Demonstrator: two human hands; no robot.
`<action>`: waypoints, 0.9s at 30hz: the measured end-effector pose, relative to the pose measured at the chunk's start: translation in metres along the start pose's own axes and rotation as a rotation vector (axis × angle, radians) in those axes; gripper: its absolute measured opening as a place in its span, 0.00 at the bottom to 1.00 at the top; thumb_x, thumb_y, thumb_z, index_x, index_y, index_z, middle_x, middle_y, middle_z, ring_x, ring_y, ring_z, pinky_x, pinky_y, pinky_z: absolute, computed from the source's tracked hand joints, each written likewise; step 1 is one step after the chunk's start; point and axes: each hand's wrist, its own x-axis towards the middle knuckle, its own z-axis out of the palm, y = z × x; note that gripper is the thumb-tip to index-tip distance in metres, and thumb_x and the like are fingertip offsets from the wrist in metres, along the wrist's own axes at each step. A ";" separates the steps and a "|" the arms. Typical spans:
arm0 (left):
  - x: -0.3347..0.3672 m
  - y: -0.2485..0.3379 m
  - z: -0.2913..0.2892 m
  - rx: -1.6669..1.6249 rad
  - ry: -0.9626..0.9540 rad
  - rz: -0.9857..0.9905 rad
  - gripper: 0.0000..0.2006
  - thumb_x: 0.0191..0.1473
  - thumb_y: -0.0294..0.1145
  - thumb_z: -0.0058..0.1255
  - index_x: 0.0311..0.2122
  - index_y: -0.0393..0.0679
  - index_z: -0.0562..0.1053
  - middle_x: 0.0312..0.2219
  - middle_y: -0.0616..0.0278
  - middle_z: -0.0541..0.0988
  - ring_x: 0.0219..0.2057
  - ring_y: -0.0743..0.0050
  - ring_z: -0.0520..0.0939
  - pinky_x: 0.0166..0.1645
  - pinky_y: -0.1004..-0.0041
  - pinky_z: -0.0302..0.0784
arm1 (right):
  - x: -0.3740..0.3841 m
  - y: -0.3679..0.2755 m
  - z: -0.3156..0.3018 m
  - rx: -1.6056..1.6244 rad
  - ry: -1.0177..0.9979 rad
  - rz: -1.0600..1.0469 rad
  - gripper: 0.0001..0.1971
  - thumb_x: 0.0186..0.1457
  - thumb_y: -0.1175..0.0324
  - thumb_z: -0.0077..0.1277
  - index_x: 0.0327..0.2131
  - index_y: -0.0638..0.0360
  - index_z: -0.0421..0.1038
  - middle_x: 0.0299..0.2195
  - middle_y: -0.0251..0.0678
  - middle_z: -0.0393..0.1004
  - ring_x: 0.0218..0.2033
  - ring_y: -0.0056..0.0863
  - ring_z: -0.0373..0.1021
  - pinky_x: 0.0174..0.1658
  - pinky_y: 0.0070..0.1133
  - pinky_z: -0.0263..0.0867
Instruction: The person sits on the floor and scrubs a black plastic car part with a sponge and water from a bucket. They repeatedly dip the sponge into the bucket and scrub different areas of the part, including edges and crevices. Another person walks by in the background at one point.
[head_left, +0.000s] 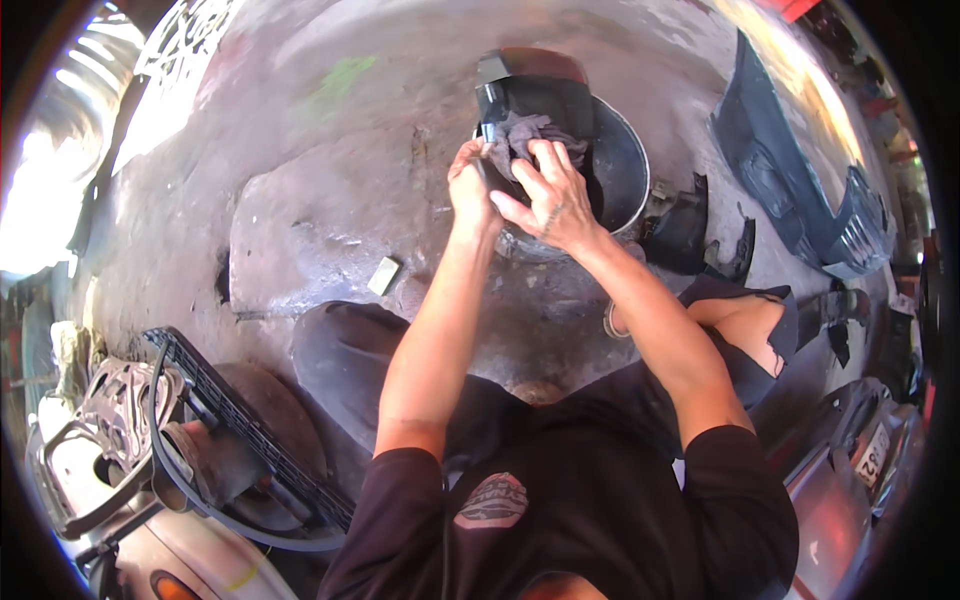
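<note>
A dark, curved plastic part rests over a round metal bucket in front of me. My left hand is closed around the near left edge of the part. A crumpled grey-purple rag lies against it, and my right hand presses and grips that rag with bent fingers. The bucket's inside is mostly hidden by the part and my hands.
A small pale block lies on the stained concrete floor. Broken black plastic pieces are right of the bucket, with a large blue-grey bumper beyond. Car parts and a black grille crowd the lower left.
</note>
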 end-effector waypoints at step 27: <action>-0.004 0.012 0.004 0.301 -0.036 0.074 0.15 0.63 0.18 0.48 0.55 0.31 0.72 0.43 0.55 0.83 0.42 0.69 0.83 0.49 0.70 0.79 | 0.053 0.085 0.043 0.332 0.182 0.349 0.15 0.55 0.69 0.58 0.45 0.66 0.75 0.39 0.52 0.76 0.40 0.50 0.75 0.44 0.35 0.71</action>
